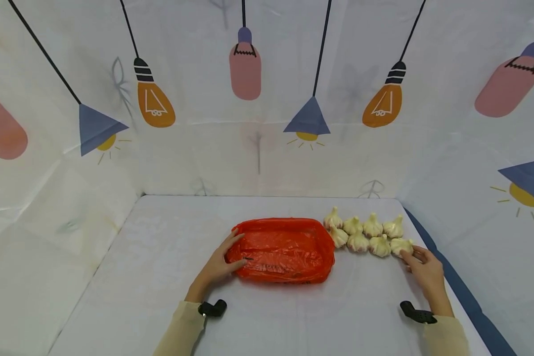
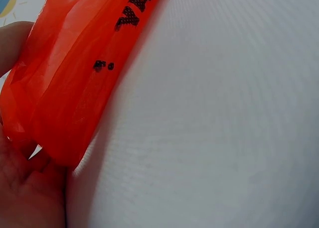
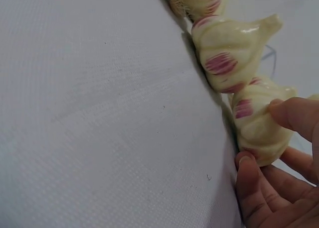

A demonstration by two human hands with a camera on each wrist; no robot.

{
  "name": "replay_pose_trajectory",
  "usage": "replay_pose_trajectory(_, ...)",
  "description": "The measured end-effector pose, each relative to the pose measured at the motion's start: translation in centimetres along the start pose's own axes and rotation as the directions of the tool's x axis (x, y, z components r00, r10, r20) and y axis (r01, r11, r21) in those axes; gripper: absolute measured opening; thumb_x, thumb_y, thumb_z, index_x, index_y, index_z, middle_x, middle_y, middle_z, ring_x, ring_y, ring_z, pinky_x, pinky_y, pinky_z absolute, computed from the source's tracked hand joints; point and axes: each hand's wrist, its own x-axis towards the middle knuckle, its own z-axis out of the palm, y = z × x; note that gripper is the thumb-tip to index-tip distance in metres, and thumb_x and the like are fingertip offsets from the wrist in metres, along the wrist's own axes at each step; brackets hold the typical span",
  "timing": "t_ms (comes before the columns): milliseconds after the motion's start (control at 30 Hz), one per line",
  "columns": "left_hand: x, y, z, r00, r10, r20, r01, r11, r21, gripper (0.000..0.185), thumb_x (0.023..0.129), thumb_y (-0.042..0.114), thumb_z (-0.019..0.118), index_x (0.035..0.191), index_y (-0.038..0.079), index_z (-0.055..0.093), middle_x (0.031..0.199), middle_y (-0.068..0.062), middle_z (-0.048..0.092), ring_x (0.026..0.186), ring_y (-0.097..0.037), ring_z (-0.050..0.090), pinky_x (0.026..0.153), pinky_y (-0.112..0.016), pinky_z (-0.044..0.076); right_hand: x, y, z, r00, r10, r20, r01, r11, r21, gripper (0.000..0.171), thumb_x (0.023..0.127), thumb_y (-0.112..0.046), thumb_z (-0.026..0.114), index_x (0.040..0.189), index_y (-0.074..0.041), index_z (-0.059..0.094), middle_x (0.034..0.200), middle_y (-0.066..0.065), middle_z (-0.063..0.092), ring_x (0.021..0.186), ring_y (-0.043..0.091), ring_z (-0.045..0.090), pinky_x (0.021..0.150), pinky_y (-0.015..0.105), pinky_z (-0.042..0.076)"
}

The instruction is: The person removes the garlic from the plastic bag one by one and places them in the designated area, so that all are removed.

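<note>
A red plastic bag (image 1: 289,249) with black print, spread wide in the shape of a shallow tray, lies at the middle of the table. My left hand (image 1: 220,262) holds its left end, thumb over the near side; the left wrist view shows the bag's printed side (image 2: 84,83) between thumb and fingers. To the right sit several cream garlic bulbs with purple streaks, in two rows. My right hand (image 1: 424,272) pinches the front-row bulb (image 1: 401,245) at the right end. In the right wrist view thumb and fingers touch that bulb (image 3: 261,121), beside a neighbouring bulb (image 3: 229,54).
The back-row garlic bulbs (image 1: 373,226) stand behind the front row, close to the bag's right end. A white cloth covers the table (image 1: 160,247). A printed lamp-pattern curtain (image 1: 267,158) hangs behind, and a blue strip (image 1: 463,287) runs along the right edge.
</note>
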Motion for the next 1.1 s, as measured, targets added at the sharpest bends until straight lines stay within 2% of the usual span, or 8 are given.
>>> replay_pose_trajectory(467,0.09,-0.17,0.00,1.000,-0.020,0.004,0.020,1.000,-0.013,0.078,0.091,0.034,0.077,0.159,0.027,0.040,0.174,-0.001,0.016,0.160,-0.036,0.012,0.124,-0.068,0.014,0.28,-0.02,-0.01,1.000,0.007,0.022,-0.006,1.000,-0.013,0.081,0.101,-0.046,0.062,0.157,0.004,0.032,0.151,0.033,0.046,0.072,-0.011,0.059,0.064,0.014,0.054)
replay_pose_trajectory(1100,-0.07,0.11,-0.13,1.000,0.010,0.003,-0.010,1.000,-0.019,0.078,0.091,0.032,0.077,0.159,0.021,0.041,0.174,-0.003,0.017,0.160,-0.036,0.013,0.124,-0.067,0.017,0.07,-0.15,-0.14,0.998,0.029,0.051,-0.026,0.997,-0.073,0.085,0.101,-0.047,0.061,0.160,0.001,0.024,0.156,0.035,0.037,0.073,-0.008,0.056,0.063,0.010,0.048)
